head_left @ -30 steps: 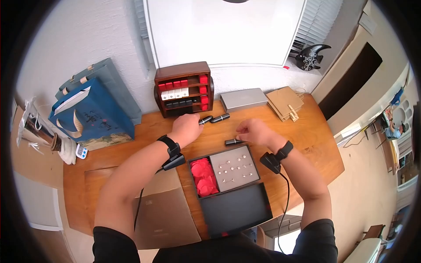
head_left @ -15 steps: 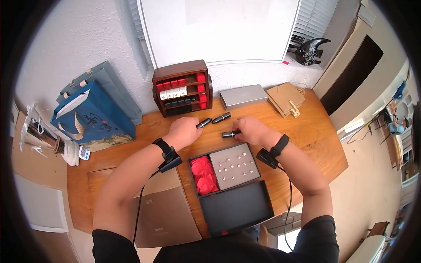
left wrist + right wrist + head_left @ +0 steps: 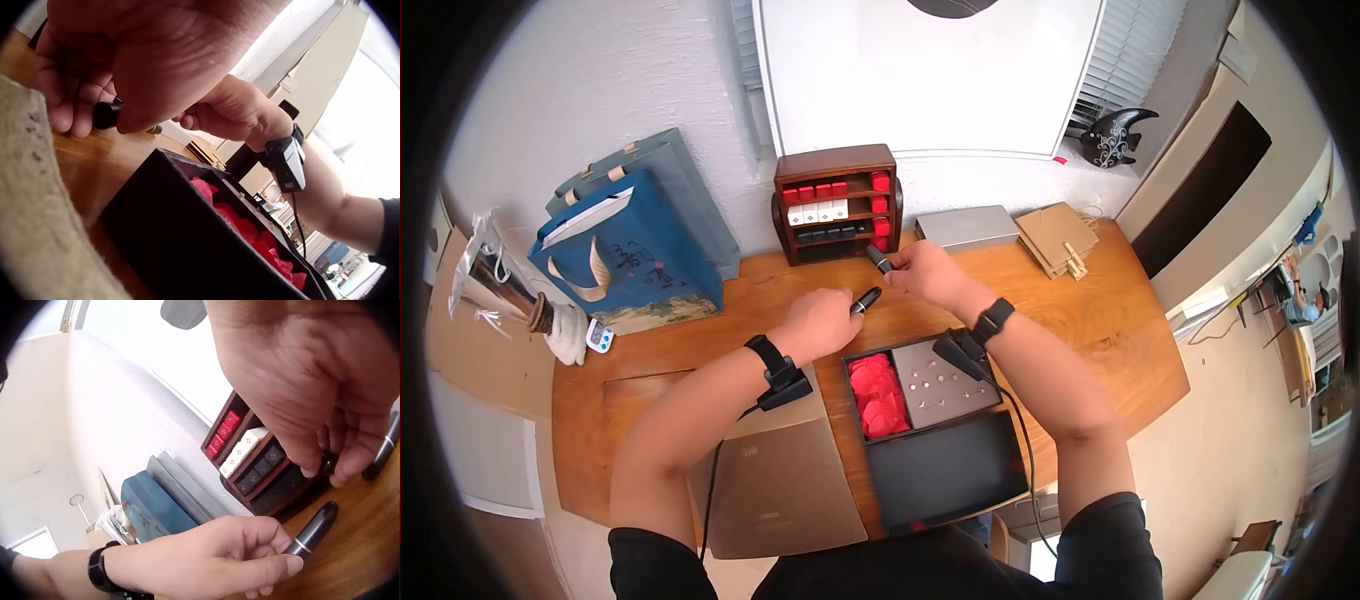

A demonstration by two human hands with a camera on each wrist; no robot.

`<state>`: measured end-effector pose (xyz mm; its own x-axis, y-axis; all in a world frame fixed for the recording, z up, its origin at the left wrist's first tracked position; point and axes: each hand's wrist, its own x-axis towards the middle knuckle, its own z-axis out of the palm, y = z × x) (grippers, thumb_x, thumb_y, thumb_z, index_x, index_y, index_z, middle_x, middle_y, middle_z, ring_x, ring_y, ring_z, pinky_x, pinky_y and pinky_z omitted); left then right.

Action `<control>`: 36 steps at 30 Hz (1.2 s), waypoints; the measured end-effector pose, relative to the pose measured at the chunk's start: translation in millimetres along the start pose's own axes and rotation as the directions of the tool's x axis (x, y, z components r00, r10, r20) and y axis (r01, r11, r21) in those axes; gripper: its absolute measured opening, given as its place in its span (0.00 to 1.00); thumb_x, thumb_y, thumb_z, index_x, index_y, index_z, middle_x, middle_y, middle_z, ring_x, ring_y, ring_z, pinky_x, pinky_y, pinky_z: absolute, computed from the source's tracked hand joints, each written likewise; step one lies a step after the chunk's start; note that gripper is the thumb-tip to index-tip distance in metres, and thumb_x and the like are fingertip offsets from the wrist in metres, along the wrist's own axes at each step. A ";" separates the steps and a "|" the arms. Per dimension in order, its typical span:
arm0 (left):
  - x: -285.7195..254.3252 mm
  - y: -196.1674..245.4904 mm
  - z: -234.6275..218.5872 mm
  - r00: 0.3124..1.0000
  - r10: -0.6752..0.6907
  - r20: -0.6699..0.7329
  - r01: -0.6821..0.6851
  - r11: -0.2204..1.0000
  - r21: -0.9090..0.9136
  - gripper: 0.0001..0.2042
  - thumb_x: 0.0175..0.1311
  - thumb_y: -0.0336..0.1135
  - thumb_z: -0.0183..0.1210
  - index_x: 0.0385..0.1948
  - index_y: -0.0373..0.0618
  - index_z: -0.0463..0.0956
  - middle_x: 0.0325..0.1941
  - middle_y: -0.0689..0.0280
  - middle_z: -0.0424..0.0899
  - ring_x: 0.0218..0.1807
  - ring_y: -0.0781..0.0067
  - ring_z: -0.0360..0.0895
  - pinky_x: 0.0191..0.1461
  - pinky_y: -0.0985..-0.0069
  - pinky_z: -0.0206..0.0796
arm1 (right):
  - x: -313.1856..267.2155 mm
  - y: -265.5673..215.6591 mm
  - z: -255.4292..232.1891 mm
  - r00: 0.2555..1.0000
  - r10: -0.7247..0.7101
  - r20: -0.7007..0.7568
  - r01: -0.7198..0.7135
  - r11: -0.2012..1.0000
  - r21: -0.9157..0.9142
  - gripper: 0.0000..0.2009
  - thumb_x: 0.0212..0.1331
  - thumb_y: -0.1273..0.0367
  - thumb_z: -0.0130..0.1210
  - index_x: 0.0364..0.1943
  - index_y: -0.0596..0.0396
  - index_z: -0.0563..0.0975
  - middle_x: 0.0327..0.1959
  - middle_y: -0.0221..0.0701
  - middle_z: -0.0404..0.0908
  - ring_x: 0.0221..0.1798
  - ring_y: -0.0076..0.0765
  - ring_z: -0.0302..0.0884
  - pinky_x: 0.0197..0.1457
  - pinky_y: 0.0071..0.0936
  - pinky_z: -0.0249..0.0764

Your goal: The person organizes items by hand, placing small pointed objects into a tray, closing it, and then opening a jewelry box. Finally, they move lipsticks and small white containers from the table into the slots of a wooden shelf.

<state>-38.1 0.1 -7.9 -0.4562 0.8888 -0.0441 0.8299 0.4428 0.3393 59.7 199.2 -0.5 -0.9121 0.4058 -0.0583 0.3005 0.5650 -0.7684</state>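
Wooden rack (image 3: pixel 836 203) just behind hands

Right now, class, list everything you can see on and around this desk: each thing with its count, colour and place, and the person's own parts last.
Lipstick tubes: two in the head view, black, one in each hand; the right wrist view shows a third.
Gift box: one, black, desk front, open; red petals left, grey jewellery pad right.
Wooden rack: one, dark brown, against the wall; red, white and black small boxes on its shelves.
Grey box: one, right of the rack.
Kraft paper bags: a small stack, brown, far right.
Blue gift bags: two, left by the wall.
Brown envelope: one, front left.
Fish ornament: one, black, on the sill.
Left hand: holds a tube.
Right hand: holds a tube near the rack.
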 end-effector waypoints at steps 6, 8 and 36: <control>-15.3 -14.1 1.9 1.000 0.002 -0.030 -0.002 1.000 -0.027 0.14 0.63 0.43 0.61 0.35 0.38 0.81 0.34 0.47 0.86 0.39 0.42 0.83 0.44 0.50 0.74 | 38.8 14.9 31.5 0.983 0.183 0.025 -0.178 0.903 0.390 0.09 0.57 0.72 0.67 0.32 0.67 0.83 0.24 0.36 0.84 0.27 0.32 0.83 0.31 0.26 0.78; -19.7 -15.5 0.3 1.000 0.005 -0.027 -0.006 1.000 -0.025 0.14 0.63 0.43 0.61 0.34 0.38 0.81 0.34 0.47 0.86 0.39 0.42 0.83 0.44 0.50 0.74 | 39.7 10.5 35.8 0.981 0.194 0.028 -0.181 0.845 0.503 0.08 0.58 0.73 0.67 0.33 0.68 0.82 0.26 0.36 0.85 0.27 0.32 0.83 0.30 0.24 0.78; -13.5 -28.0 -18.4 0.943 0.277 -0.185 -0.308 0.936 -0.168 0.12 0.68 0.37 0.61 0.45 0.40 0.74 0.35 0.51 0.84 0.40 0.48 0.83 0.43 0.55 0.74 | -34.0 -13.7 12.7 0.979 -0.138 0.149 0.127 0.988 0.086 0.17 0.65 0.59 0.63 0.36 0.64 0.84 0.22 0.37 0.82 0.26 0.30 0.76 0.34 0.33 0.75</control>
<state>-61.1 -26.5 0.5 -0.2594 0.9389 0.2261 0.8637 0.1208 0.4893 83.1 168.6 4.0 -0.9762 0.2119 -0.0459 0.1576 0.5480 -0.8215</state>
